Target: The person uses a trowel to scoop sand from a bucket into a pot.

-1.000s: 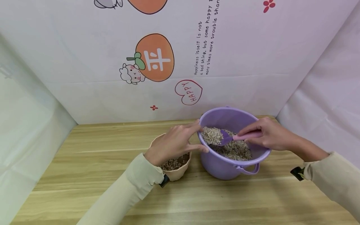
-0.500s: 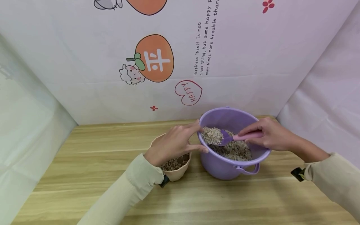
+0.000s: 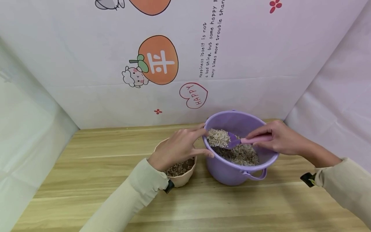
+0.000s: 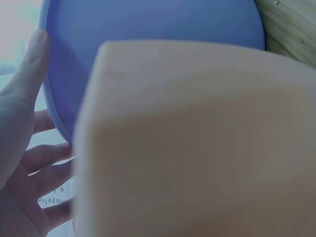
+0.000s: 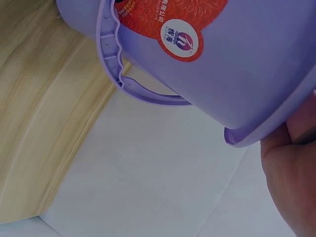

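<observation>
A purple bucket (image 3: 226, 170) part-filled with pale grit (image 3: 246, 156) stands on the table. My right hand (image 3: 285, 138) holds the pink handle of a small shovel (image 3: 233, 140), whose purple blade bears a heap of grit inside the bucket near its left rim. My left hand (image 3: 179, 146) touches that left rim with spread fingers and thumb. Beneath the left hand stands a beige flowerpot (image 3: 182, 180) with some grit in it, partly hidden by the hand and wrist. In the left wrist view the blurred pot (image 4: 197, 138) covers much of the bucket (image 4: 163, 19).
The wooden table (image 3: 101, 177) meets a printed white cloth (image 3: 116, 106) behind, with white sheets at both sides. A purple bucket handle (image 5: 143, 94) hangs down on the near side. The bucket stands close to the back cloth.
The loaded shovel has shifted very slightly. Both hands, the bucket and the pot stay almost where they were.
</observation>
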Available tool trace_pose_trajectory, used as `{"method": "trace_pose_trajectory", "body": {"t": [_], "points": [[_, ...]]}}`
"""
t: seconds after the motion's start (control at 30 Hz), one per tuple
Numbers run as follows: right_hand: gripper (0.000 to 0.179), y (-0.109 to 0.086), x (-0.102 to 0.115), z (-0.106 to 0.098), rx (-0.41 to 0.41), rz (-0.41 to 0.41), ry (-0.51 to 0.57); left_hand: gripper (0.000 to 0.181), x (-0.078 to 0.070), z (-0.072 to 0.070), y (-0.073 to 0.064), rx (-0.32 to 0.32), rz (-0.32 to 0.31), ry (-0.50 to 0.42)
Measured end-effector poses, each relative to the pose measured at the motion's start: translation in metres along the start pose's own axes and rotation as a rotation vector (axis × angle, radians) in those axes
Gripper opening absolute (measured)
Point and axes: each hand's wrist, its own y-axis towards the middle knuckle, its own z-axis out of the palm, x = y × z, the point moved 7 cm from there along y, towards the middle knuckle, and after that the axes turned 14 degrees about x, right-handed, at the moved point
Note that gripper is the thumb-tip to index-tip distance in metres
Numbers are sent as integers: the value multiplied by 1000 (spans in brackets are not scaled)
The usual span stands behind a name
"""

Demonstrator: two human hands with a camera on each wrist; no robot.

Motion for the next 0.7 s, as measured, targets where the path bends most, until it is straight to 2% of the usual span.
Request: {"method": "trace_pose_trajectory", "body": {"t": [0.33,0.7], "points": [[36,-4,0,-4,-3,36,74,62,-2,-2,1,-23,20,39],[37,-7,-1,-6,-6,52,99,58,-1,-3,1,-50,32,46]]}}
